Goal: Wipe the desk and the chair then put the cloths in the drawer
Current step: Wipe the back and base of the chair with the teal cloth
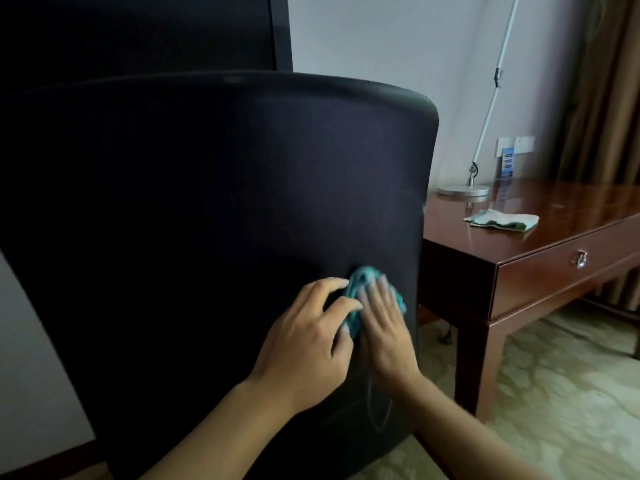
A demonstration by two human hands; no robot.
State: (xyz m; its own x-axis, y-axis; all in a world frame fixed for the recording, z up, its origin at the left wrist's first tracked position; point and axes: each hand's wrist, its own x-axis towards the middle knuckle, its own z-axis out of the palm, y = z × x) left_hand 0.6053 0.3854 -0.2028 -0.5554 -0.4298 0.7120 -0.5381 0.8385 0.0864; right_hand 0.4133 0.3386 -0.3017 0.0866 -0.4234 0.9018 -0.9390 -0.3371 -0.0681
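Teal soft cloth [360,289] is bunched up under my two hands, low on the back of the big dark fabric chair [207,202]. My right hand [384,327] lies flat on it with straight fingers, pressing it to the chair. My left hand [311,344] has bent fingers and pinches the cloth's left edge.

I think I am in the chair-wiping step. The glossy red-brown wooden desk [554,209] is just to the right of the chair. A second cloth, pale with green marks [502,221], lies on it, so the desk may be done already, but I cannot be sure.

The teal cloth is scrunched, so it has no clear front. Its long way seems to run up and down the chair back, tipped a bit to the right at the top.

Next I should keep my palm pressed flat and rub the parts of the chair back not yet wiped. Later both cloths must go in the desk drawer with the small metal ring handle [581,259], to the right of the chair. It looks closed, so it needs pulling out first.
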